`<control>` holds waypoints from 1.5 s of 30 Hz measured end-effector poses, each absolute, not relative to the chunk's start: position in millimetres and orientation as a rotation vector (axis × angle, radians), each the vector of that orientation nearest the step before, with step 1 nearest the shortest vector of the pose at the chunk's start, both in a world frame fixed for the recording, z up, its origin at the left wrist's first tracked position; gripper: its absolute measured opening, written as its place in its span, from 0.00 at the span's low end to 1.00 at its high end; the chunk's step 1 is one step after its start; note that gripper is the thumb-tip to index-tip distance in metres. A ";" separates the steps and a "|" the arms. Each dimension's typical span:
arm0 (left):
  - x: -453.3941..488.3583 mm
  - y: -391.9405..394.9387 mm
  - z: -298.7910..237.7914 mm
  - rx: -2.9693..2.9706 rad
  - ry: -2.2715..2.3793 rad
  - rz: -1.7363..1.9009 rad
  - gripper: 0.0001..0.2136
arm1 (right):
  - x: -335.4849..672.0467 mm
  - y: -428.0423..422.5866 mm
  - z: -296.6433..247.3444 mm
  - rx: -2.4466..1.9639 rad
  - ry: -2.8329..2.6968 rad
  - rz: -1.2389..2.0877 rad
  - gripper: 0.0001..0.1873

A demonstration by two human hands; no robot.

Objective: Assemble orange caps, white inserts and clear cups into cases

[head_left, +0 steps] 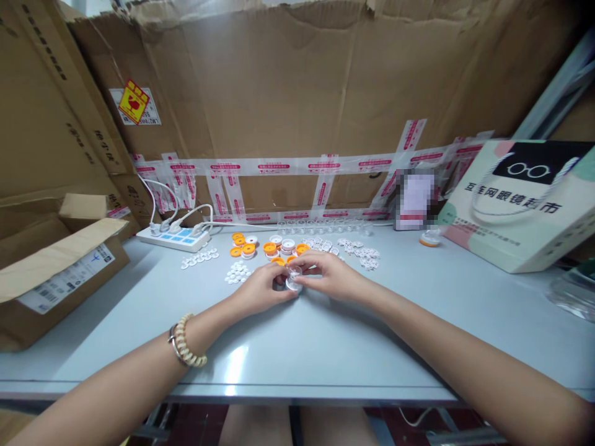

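Between my hands is a small clear plastic dome with a white base (pixel 294 280), held low over the table near its middle. My left hand (pixel 267 288) closes on its left side with thumb and fingers. From the right, my right hand (pixel 325 274) pinches the same piece. Just behind my fingers lie orange and white round caps (pixel 248 249), some of them stacked and partly hidden by my hands. Small white discs (pixel 238 272) are heaped left of my left hand. Flat printed white pieces (pixel 357 249) lie beyond my right hand.
Clear domes (pixel 334 228) line the table's back edge. A white power strip (pixel 174 235) with plugs and an open cardboard box (pixel 60 279) are at left. At right stand an orange-based dome (pixel 430 237), a paper bag (pixel 515 204) and a clear plastic container (pixel 576 288).
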State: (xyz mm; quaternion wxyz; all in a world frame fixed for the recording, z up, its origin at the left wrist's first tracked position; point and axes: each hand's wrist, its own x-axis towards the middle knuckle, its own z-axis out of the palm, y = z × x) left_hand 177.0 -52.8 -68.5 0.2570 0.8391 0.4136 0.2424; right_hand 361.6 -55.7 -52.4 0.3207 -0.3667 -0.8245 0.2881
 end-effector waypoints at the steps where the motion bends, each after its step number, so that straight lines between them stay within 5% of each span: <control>1: 176.9 -52.6 -68.8 2.271 1.121 0.661 0.09 | 360.7 -56.2 -53.0 -0.981 -2.165 0.729 0.12; 8: 177.3 -51.6 -70.8 2.256 1.094 0.701 0.09 | 354.1 -61.7 -54.9 -1.094 -2.131 0.614 0.09; 22: 181.0 -56.3 -56.0 1.487 0.767 0.818 0.15 | 361.2 -56.3 -40.0 -0.953 -1.506 1.238 0.15; 45: 177.1 -84.1 -32.5 1.380 0.519 0.795 0.14 | 366.2 -87.1 -16.4 -0.654 -1.688 1.057 0.10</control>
